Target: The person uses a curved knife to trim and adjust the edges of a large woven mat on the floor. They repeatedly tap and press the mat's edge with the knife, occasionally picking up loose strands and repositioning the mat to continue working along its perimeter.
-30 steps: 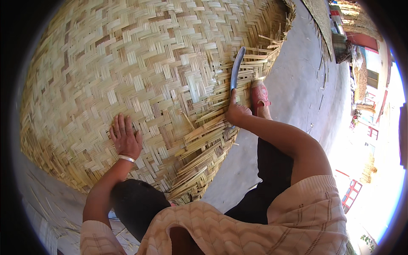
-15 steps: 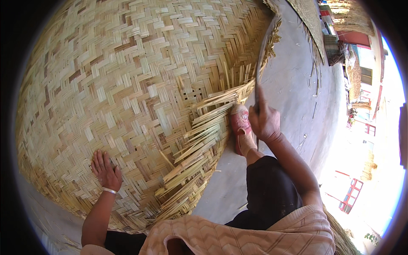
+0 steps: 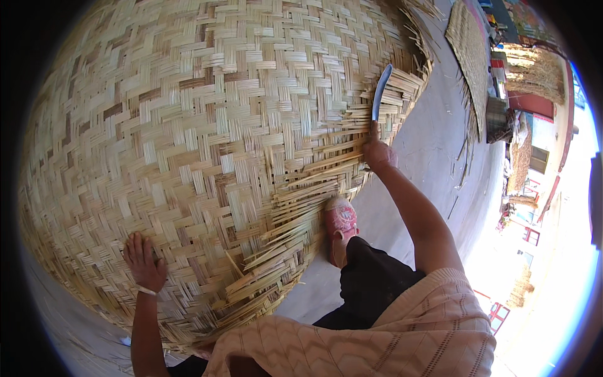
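A large woven reed mat point(image 3: 188, 138) spreads under my left hand point(image 3: 145, 264), which lies flat on it with fingers stretched out. Wrapped round the wooden handle of a long, slightly curved knife point(image 3: 381, 94), my right hand point(image 3: 380, 154) is at the mat's right edge. The blade points away from me and lies over the strips folded in along that edge point(image 3: 404, 88). Nearer to me, loose strip ends point(image 3: 276, 248) stick out in a slanting, uneven row. Part of the handle is hidden in my fist.
My foot in a pink shoe point(image 3: 341, 220) is at the mat's right edge, on the grey floor point(image 3: 433, 151). Another woven mat point(image 3: 468, 56) with frayed edges lies at the far right. Beyond it are straw bundles point(image 3: 534, 69) and a building with red-framed windows.
My right hand has moved forward with the knife, and the blade now lies over the folded strips. The edge ahead, raised before, lies flatter. My left hand stays flat on the mat.
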Demonstrator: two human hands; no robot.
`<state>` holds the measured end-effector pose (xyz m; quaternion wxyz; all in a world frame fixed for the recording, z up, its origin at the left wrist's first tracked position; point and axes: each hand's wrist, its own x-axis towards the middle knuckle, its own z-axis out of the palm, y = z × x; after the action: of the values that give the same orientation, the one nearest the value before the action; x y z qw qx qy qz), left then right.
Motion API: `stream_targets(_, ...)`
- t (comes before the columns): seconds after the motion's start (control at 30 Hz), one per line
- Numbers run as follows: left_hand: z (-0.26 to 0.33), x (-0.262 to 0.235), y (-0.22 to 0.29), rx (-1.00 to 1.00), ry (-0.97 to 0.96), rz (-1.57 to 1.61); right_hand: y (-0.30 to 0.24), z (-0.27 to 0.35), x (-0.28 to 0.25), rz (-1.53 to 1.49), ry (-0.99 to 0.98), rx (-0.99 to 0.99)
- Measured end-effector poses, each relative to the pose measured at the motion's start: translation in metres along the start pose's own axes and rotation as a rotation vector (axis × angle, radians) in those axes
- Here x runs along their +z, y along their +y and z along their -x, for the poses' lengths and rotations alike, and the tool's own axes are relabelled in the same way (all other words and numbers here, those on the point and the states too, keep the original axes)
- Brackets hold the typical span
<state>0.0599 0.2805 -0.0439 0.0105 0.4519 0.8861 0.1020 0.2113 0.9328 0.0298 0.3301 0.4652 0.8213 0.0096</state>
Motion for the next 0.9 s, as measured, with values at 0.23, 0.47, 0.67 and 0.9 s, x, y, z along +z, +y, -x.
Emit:
stream_targets(0.23, 0.001, -0.003, 0.002, -0.051, -0.04, -0.031, -0.017, -0.019, 0.0, 0.112, -0.122, -0.007)
stream_targets(0.47, 0.003, -0.016, 0.013, -0.138, -0.155, -0.081, 0.003, -0.034, 0.018, 0.221, -0.062, -0.122)
stream_targets(0.67, -0.018, -0.04, 0.059, -0.391, -0.248, -0.204, 0.033, -0.069, 0.046, 0.187, -0.047, -0.128)
stream_targets(0.9, -0.081, -0.025, 0.126, -1.103, -0.465, -0.017, -0.012, -0.106, 0.065, 0.209, -0.073, -0.251)
